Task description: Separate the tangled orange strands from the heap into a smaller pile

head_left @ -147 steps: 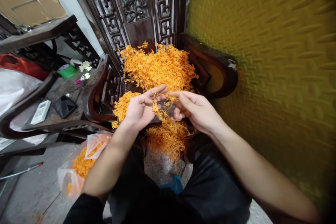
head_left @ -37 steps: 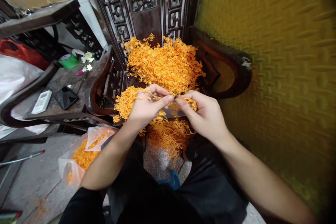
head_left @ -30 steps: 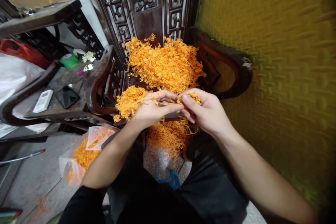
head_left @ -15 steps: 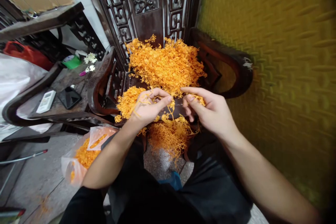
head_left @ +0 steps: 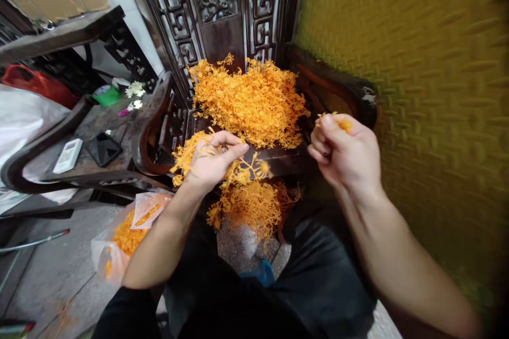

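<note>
We are recording a person wearing dark clothing. On the left arm we are seeing a plain black sleeve (head_left: 128, 311), which is ending around the elbow and leaving the left forearm (head_left: 161, 243) bare. We are finding the right forearm (head_left: 401, 251) equally bare, broadening from a narrower wrist. The left hand (head_left: 212, 163) and the right hand (head_left: 352, 156) are showing uncovered, slender fingers. Over the legs we are noting black trousers (head_left: 326, 270), which are creasing softly at the right thigh. At the lap, we are losing the fabric's detail in shadow.
</note>
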A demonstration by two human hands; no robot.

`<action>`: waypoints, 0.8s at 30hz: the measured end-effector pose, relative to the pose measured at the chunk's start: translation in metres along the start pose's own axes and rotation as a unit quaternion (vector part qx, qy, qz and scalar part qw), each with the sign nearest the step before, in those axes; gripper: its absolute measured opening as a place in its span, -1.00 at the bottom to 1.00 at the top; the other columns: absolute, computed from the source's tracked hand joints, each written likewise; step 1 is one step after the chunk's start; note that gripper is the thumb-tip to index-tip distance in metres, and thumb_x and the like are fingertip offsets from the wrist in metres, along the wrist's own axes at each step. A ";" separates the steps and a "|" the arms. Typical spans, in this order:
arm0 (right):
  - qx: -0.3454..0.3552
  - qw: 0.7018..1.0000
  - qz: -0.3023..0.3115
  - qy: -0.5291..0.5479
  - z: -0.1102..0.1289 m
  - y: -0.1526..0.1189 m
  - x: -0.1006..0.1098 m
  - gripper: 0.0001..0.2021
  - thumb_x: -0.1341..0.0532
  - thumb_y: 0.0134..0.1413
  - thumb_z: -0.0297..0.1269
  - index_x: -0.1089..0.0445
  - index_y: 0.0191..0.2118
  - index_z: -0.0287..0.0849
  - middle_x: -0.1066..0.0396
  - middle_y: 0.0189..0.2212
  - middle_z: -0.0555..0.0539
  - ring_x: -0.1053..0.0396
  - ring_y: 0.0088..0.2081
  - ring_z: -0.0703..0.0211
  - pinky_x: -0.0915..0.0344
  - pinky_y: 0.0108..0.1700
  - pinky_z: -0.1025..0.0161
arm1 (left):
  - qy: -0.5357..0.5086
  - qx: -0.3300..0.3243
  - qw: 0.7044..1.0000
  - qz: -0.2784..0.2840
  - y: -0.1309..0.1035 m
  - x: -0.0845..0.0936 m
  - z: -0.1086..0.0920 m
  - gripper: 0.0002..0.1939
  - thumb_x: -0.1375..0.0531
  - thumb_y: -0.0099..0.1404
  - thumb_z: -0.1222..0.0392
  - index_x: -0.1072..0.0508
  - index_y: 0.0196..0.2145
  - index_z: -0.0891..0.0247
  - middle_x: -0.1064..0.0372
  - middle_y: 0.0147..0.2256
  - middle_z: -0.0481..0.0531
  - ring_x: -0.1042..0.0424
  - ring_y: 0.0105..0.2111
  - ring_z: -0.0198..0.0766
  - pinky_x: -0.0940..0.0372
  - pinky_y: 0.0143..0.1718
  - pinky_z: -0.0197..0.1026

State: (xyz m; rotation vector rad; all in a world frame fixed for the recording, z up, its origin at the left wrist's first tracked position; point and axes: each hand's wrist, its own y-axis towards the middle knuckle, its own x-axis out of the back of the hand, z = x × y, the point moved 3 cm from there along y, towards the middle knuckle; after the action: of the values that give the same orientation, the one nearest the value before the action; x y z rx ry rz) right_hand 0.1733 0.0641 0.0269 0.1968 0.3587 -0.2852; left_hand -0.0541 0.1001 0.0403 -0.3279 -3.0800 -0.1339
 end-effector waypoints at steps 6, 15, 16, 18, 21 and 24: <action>-0.077 0.984 0.101 -0.127 -0.006 -0.010 -0.007 -0.72 -0.45 0.12 -0.08 -0.60 -0.21 -0.20 -0.58 -0.37 -0.12 -0.34 -0.59 0.33 -0.25 -0.60 0.34 | -0.022 0.050 0.998 0.008 0.000 -0.004 0.002 -0.75 -0.47 0.13 0.08 -0.48 -0.44 0.19 -0.37 -0.60 -0.10 -0.25 -0.66 -0.45 -0.04 -0.67 -0.33; -0.024 0.935 0.216 -0.279 -0.002 -0.020 -0.019 -0.60 -0.41 0.16 0.01 -0.63 -0.02 -0.17 -0.55 -0.42 -0.03 -0.37 -0.48 0.26 -0.28 -0.42 0.27 | -0.004 0.057 0.998 -0.007 0.008 0.000 0.005 -0.73 -0.47 0.15 0.10 -0.47 -0.46 0.22 -0.40 -0.58 -0.10 -0.27 -0.66 -0.46 -0.07 -0.66 -0.33; 0.000 0.928 0.216 -0.304 -0.001 -0.020 -0.021 -0.67 -0.42 0.14 -0.01 -0.65 -0.14 -0.17 -0.57 -0.39 -0.05 -0.42 -0.41 0.22 -0.31 -0.34 0.25 | -0.005 0.054 0.999 -0.006 0.009 -0.001 0.004 -0.74 -0.47 0.15 0.09 -0.48 -0.43 0.23 -0.41 -0.57 -0.10 -0.28 -0.65 -0.46 -0.07 -0.66 -0.34; 0.041 0.930 0.182 -0.316 -0.001 -0.021 -0.023 -0.72 -0.40 0.17 -0.03 -0.60 -0.29 -0.17 -0.56 -0.39 -0.05 -0.43 -0.37 0.19 -0.32 -0.26 0.23 | -0.025 0.041 0.999 0.004 0.008 -0.004 0.004 -0.69 -0.50 0.11 0.10 -0.51 -0.28 0.23 -0.47 -0.49 -0.08 -0.39 -0.57 -0.43 -0.18 -0.61 -0.35; 0.066 0.945 0.132 -0.291 -0.005 -0.020 -0.025 -0.69 -0.34 0.25 0.00 -0.52 -0.33 -0.17 -0.50 -0.44 -0.03 -0.37 -0.41 0.23 -0.28 -0.29 0.25 | -0.087 0.050 0.992 0.069 0.004 -0.015 0.006 -0.36 -0.56 -0.03 0.21 -0.42 -0.03 0.20 -0.57 -0.31 -0.02 -0.56 -0.36 -0.32 -0.43 -0.33 -0.28; 0.074 0.947 0.147 -0.276 -0.009 -0.020 -0.027 -0.68 -0.34 0.26 0.01 -0.49 -0.33 -0.17 -0.49 -0.44 -0.02 -0.34 -0.42 0.24 -0.25 -0.31 0.26 | -0.129 0.080 0.978 0.145 -0.001 -0.025 0.010 -0.25 -0.56 -0.07 0.28 -0.33 0.02 0.16 -0.59 -0.25 -0.01 -0.60 -0.32 -0.28 -0.48 -0.21 -0.19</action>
State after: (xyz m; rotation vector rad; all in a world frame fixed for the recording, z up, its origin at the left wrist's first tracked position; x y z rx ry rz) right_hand 0.1397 0.0539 0.0254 0.3048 -0.2494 -0.0637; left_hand -0.0300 0.0949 0.0286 -0.8388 -3.2164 0.1791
